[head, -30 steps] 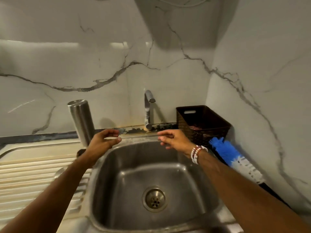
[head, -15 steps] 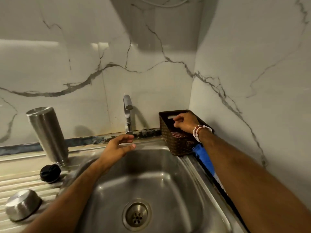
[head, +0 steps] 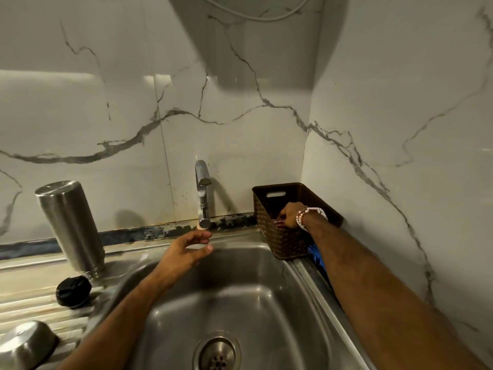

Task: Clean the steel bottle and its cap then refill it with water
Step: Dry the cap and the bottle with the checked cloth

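The steel bottle (head: 71,228) stands upside down on the drainboard at the left. In front of it lies its black cap (head: 73,291). My left hand (head: 184,252) hovers with loosely spread fingers over the sink's back edge, just below the tap (head: 203,193), holding nothing. My right hand (head: 290,216), with a bead bracelet at the wrist, reaches down into the brown basket (head: 282,241) in the corner. Its fingers curl onto a reddish item inside; the basket wall hides most of that item.
The steel sink (head: 240,297) with its drain (head: 217,355) fills the lower middle. A steel bowl (head: 25,345) lies upside down on the drainboard at the bottom left. A blue brush (head: 317,256) lies behind the basket along the right wall. Marble walls close the back and right.
My right hand has gone from the basket's rim down into the basket. My left hand stays near the tap. The view has shifted slightly.
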